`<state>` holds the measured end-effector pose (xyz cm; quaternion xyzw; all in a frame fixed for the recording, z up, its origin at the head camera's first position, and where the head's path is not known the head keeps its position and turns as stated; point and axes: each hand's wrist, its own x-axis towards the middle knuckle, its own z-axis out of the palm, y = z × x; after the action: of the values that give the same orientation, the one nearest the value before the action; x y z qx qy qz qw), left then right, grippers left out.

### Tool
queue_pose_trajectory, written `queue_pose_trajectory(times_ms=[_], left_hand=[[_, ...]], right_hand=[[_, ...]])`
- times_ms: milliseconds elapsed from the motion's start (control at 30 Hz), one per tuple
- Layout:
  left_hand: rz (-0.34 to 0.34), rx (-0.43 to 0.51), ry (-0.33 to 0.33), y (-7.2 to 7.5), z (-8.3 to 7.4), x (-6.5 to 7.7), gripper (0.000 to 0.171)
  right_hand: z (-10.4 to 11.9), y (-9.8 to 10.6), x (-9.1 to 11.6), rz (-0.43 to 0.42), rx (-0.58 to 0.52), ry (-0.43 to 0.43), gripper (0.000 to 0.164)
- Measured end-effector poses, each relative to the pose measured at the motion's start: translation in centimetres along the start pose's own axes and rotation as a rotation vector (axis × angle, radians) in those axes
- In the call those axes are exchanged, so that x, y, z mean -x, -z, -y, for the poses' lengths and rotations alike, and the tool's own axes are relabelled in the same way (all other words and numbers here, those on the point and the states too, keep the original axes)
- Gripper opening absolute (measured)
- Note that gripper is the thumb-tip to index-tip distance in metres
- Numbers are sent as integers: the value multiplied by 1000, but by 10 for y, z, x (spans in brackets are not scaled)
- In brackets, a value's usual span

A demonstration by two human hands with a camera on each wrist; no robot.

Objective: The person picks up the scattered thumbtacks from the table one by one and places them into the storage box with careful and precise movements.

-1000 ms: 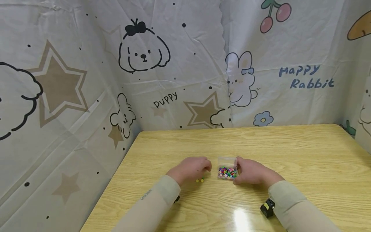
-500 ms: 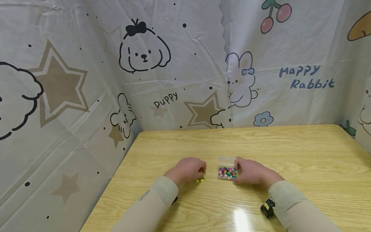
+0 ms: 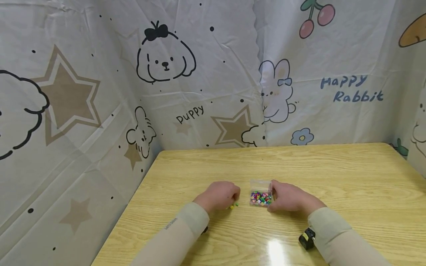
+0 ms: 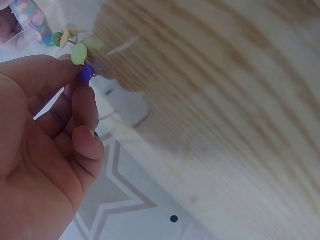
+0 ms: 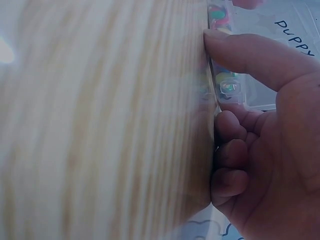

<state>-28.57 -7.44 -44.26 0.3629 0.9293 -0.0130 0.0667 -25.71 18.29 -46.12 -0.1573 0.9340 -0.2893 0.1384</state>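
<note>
My left hand (image 3: 219, 195) is low over the table, left of a small clear plastic box (image 3: 261, 205). In the left wrist view its thumb and forefinger pinch a purple thumbtack (image 4: 87, 74) at their tips. Right beside them lie a yellow-green thumbtack (image 4: 79, 54), a yellow thumbtack (image 4: 65, 38) and a green thumbtack (image 4: 57, 39). My right hand (image 3: 287, 197) holds the box at its right side, thumb at the front and fingers behind. The hinged lid (image 3: 260, 184) stands raised at the back. Many-coloured thumbtacks (image 3: 260, 198) fill the box.
Both hands work on a wood-grain table (image 3: 326, 170). A printed cloth (image 3: 206, 74) hangs along its back and left sides. Small black wrist cameras sit under both sleeves, the right camera (image 3: 307, 238) showing clearly.
My left hand first drew back left from the box, then shifted slightly right again, now partly covering the yellow thumbtacks. The right hand and box stay in place.
</note>
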Motion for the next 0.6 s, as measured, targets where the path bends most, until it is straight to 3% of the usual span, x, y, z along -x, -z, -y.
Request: queue_pose_trajectory(times_ms=[600], left_hand=[[-89,-13,-45,7,-8,-1,11]], right_hand=[[3,3,2,5,-11,1,50]])
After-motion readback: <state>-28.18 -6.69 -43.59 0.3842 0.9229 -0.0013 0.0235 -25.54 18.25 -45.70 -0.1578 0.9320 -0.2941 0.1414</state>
